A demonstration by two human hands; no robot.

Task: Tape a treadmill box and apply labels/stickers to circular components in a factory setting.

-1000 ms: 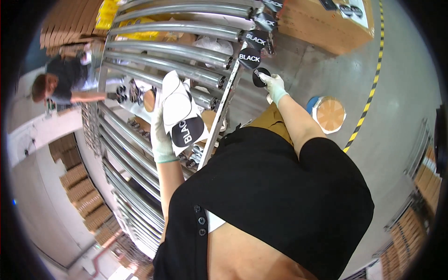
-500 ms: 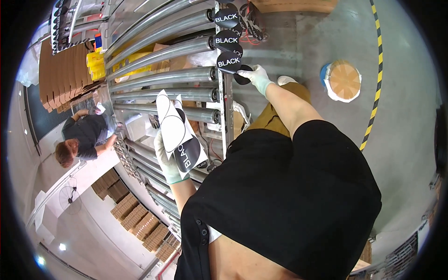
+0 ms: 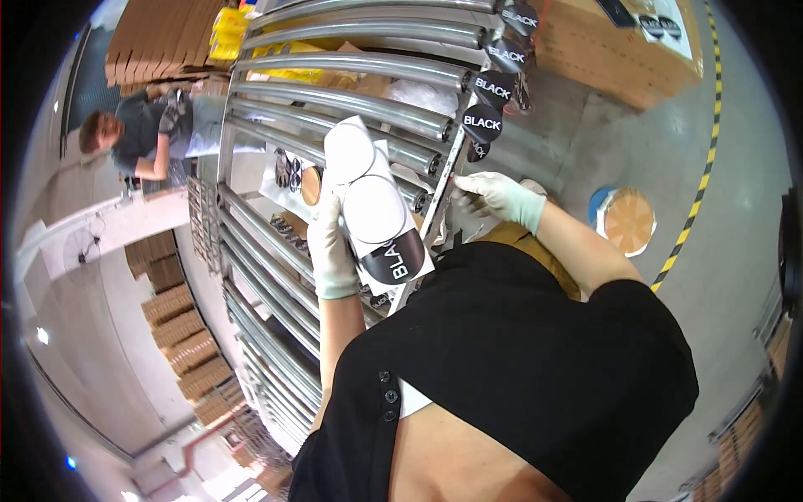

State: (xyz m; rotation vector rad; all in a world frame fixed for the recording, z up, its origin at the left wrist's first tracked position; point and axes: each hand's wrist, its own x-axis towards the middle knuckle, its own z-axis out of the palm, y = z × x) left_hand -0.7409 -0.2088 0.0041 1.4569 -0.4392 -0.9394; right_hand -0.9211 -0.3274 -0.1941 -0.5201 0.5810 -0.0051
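Note:
My left hand [image 3: 331,255], in a pale glove, is closed on the edge of a white sticker sheet [image 3: 375,205]. The sheet has bare round outlines and a black round sticker [image 3: 395,258] with white lettering at its lower end. My right hand [image 3: 500,199], gloved too, is beside the roller conveyor's side rail [image 3: 443,184]. Its fingers are loosely bent and slightly apart, with nothing visible between them. Above it, a row of black round stickers hangs along the rail, the nearest sticker [image 3: 483,123] being apart from my fingertips.
Metal rollers [image 3: 360,69] stretch away to the left. A co-worker [image 3: 155,130] stands across the conveyor. A large cardboard box [image 3: 602,54] is at the upper right. On the floor to the right are a round tub [image 3: 629,221] and striped tape [image 3: 713,125].
My right hand has let go of a black round sticker, which now hangs on the rail, and drawn back toward me. The view has shifted; my left hand still holds the sheet.

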